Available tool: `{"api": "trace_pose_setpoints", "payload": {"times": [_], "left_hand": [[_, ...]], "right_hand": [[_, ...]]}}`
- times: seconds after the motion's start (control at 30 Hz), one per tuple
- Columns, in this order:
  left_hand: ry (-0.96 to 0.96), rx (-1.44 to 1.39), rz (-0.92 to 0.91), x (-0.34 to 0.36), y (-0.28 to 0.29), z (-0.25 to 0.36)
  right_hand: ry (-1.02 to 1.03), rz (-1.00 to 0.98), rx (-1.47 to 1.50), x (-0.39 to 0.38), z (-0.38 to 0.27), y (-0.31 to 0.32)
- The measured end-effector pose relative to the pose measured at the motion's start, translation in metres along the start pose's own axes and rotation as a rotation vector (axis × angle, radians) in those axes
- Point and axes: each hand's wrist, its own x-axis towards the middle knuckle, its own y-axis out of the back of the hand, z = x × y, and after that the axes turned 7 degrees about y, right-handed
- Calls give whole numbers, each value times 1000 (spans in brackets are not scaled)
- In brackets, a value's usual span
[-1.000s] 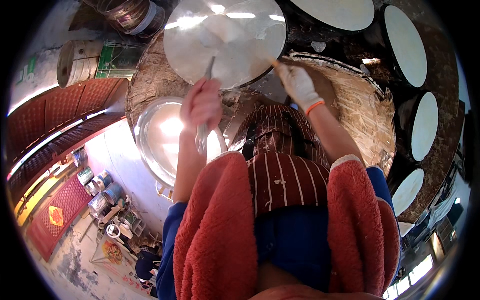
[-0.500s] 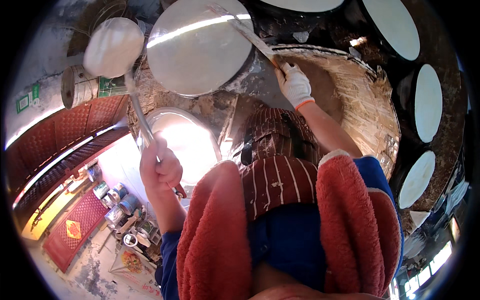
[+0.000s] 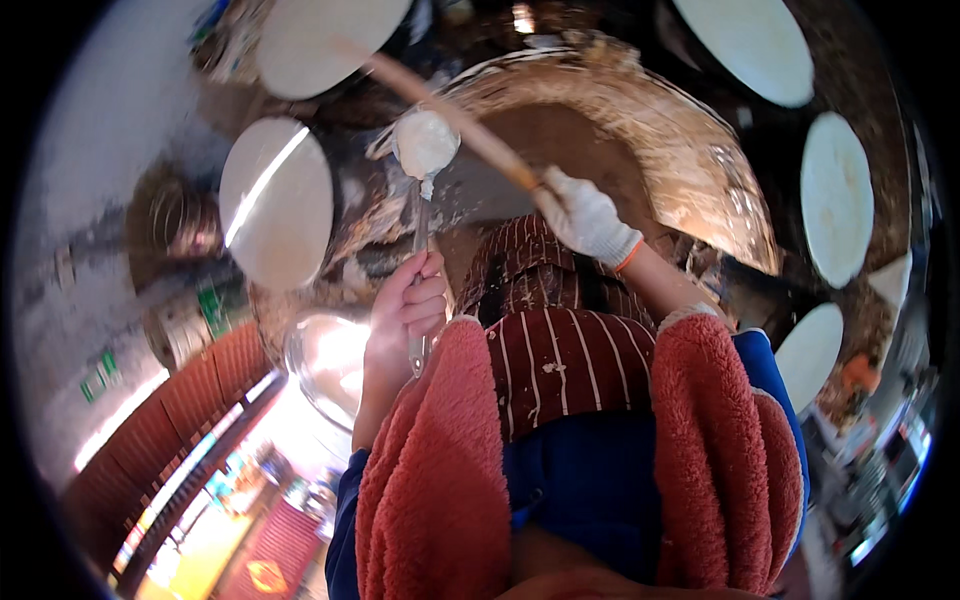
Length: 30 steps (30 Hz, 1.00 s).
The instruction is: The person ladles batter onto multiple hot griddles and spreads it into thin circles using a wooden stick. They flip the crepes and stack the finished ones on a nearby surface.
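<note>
While the left hand, bare, is closed around the handle of a ladle, the right hand, in a white glove with an orange cuff, is wrapped about the near end of a wooden stick. Ladle: upright in view, ahead of the apron, bowl coated white, a drip at its neck; how full, cannot be told. Stick: slanting up and left, just beside the bowl, contact unclear; far end blurred, over the upper disc. Left disc: pale, round, crossed by a bright streak. Right discs: three, pale, along a curve. Basin: metal, glaring, left of the left hand. Ring: worn, straw-coloured, curving beyond the right hand. Apron: dark red, white-striped, spotted.
</note>
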Motion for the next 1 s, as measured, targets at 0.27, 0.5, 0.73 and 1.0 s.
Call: {"api": "trace_pose_setpoints", "payload": {"times": [0.27, 0.5, 0.73, 1.0], "left_hand": [[198, 251, 416, 130, -55, -26], [376, 390, 476, 180, -93, -32], [407, 499, 501, 195, -125, -38], [451, 308, 382, 229, -133, -57]], "right_hand": [[59, -153, 149, -49, -32, 74], [-788, 690, -110, -144, 134, 129], [-1196, 447, -724, -242, 309, 172], [-741, 56, -248, -248, 287, 166]]}}
